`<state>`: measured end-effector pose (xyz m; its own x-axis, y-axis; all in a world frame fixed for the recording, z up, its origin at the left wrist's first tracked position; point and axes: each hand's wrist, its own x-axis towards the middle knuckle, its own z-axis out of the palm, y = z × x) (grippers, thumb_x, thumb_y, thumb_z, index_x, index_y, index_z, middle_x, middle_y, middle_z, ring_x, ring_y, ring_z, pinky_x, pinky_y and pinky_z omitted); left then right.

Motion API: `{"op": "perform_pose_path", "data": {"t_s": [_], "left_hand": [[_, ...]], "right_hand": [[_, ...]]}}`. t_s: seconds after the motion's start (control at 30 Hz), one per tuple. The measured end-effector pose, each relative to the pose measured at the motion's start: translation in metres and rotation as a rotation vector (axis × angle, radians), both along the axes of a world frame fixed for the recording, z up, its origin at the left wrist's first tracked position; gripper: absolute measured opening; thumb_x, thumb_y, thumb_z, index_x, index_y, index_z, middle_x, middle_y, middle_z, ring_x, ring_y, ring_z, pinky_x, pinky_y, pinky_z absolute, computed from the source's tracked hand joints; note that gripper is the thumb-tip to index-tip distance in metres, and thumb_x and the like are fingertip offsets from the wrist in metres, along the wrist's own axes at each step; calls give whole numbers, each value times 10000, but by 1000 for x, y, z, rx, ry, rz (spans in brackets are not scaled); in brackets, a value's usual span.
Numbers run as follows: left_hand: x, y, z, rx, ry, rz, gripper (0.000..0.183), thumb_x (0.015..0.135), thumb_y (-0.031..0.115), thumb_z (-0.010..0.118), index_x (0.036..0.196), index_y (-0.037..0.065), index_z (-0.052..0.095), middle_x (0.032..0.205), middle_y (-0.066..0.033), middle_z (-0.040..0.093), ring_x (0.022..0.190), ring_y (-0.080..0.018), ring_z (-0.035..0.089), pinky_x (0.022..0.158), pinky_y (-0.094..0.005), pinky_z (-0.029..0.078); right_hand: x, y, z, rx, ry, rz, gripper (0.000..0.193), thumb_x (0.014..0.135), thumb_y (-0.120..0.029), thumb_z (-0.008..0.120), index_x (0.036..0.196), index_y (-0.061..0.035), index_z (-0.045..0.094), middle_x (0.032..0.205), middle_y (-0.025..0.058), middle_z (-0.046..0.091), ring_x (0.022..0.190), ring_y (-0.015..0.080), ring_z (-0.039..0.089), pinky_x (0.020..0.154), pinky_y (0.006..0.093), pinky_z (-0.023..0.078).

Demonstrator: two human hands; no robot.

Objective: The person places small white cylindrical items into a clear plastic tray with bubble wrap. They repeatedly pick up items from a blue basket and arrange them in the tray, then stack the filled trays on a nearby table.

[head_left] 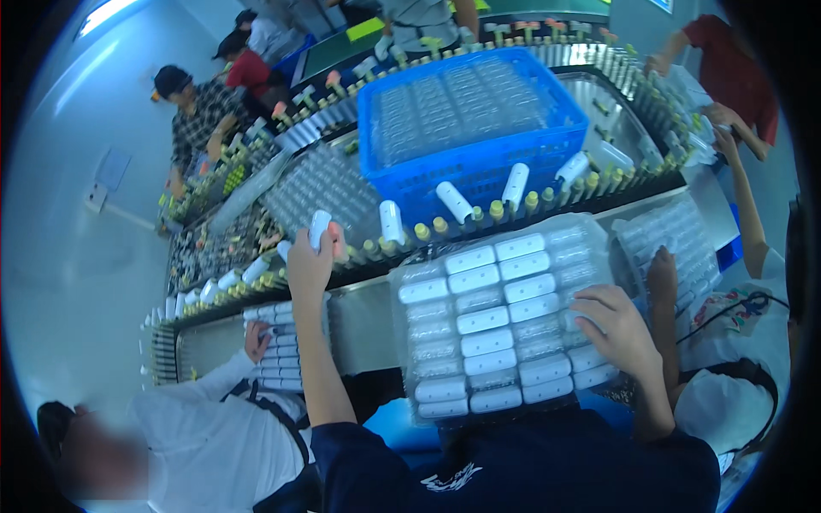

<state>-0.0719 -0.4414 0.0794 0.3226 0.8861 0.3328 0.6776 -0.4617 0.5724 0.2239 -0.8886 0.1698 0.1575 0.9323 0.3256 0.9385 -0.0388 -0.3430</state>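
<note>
My left hand (310, 265) is raised at the conveyor's near edge. It is closed on a white oblong plastic casing (319, 224), with something orange-pink right beside its fingers. Before me lies a clear plastic blister tray (428, 333), its pockets partly filled with white casings (487, 344) in rough columns. My right hand (617, 329) rests over the tray's right side with its fingers apart and bent; no piece shows in it. Closest to my left hand on the conveyor, another white casing (391, 222) stands tilted on the row of pegs.
A blue crate (479, 175) with stacked clear trays stands inside the peg-lined conveyor loop (547, 214). Co-workers sit close on both sides: a white sleeve (214, 380) at the left, a hand over another tray (667, 265) at the right. More people stand across the line.
</note>
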Motion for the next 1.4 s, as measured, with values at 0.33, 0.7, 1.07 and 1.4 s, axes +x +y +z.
{"op": "perform_pose_path", "data": {"t_s": [0.33, 0.7, 1.07, 1.4], "left_hand": [[-81, 74, -15, -38, 84, -217, 356, 988, 347, 711, 1146, 29, 691, 987, -279, 747, 939, -494, 726, 828, -510, 563], [-148, 99, -98, 76, 41, 20, 429, 1010, 314, 669, 1299, -2, 644, 1168, -331, 721, 1059, -523, 702, 904, -569, 540], [-60, -111, -33, 305, -117, 181, 361, 1045, 168, 699, 1315, -68, 655, 1237, -248, 709, 1143, -445, 652, 1029, -524, 501], [0, -249, 9, 26, 50, -722, 381, 917, 153, 810, 1263, 14, 730, 1217, -173, 700, 1140, -363, 657, 974, -466, 538]], "right_hand": [[-15, 24, 3, -75, 2, -27, 194, 946, -65, 753, 1133, -20, 729, 1210, 147, 724, 1153, 385, 670, 1018, 480, 526], [-27, 34, -2, -51, 33, -88, 170, 959, -69, 739, 1119, -14, 731, 1195, 147, 736, 1130, 383, 684, 1009, 478, 536], [-11, 20, -1, -159, -117, -111, 275, 948, -167, 772, 1205, -79, 731, 1253, 85, 691, 1232, 305, 645, 1098, 443, 496], [-5, 5, 13, -267, -174, -22, 280, 898, -161, 801, 1161, -84, 742, 1396, 96, 647, 1358, 315, 581, 1180, 503, 449]]}}
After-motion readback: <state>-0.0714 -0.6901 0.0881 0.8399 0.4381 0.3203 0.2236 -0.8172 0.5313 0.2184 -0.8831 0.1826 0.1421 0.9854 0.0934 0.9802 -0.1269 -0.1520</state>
